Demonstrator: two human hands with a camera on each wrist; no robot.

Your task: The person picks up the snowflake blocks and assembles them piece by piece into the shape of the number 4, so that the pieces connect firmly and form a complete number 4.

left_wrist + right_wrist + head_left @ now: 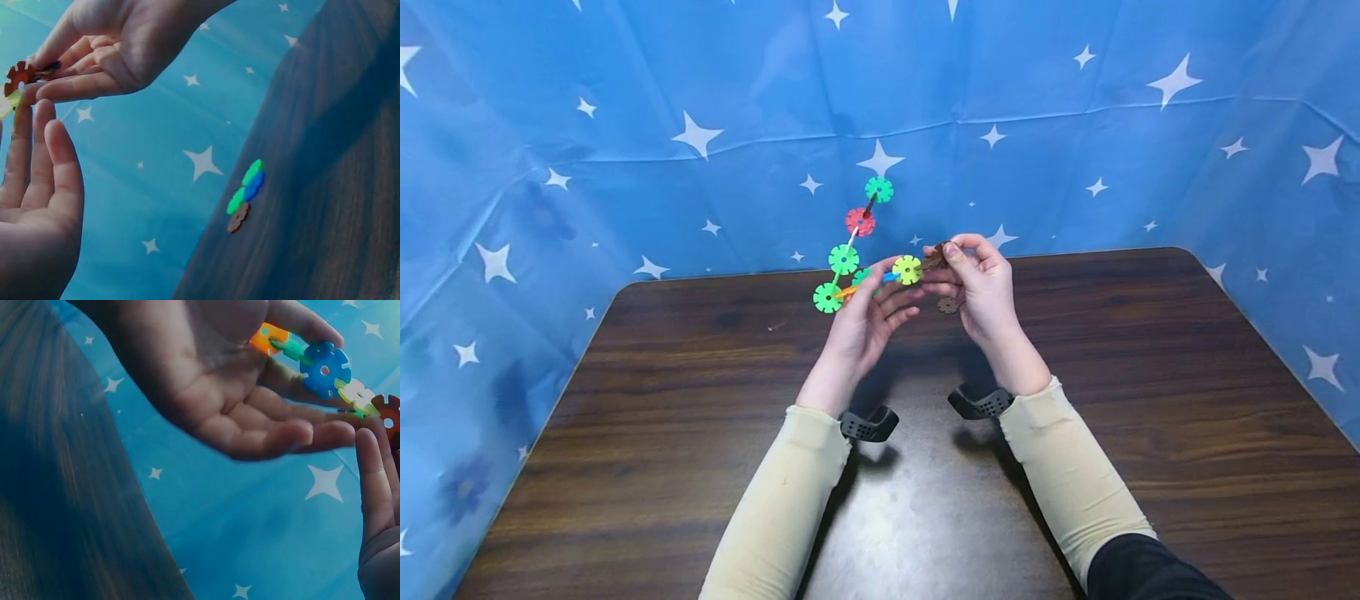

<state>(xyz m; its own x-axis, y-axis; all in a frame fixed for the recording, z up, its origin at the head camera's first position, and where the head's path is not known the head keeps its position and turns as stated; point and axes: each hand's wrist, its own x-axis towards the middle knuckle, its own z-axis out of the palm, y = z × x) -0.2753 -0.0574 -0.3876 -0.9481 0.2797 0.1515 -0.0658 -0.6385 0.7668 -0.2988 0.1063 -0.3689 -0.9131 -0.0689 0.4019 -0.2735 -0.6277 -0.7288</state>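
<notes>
Colourful notched plastic discs are slotted edge to edge into a bent chain (844,259). My left hand (859,329) holds its lower run between thumb and index finger, at a blue disc (325,370); the other fingers extend loosely. Up and left of that hand, the chain climbs through green and red discs to a green one (879,190) at the top. A yellow disc (907,270) sits near its right end. Beside it, my right hand (988,292) pinches brown discs (935,257) with thumb and fingers. The fingertips of both hands come close together there.
Loose green (253,170), blue (254,186) and brown discs (239,218) lie near the far edge of the dark wooden table (662,433). A blue cloth with white stars (760,75) hangs behind the table and along its sides.
</notes>
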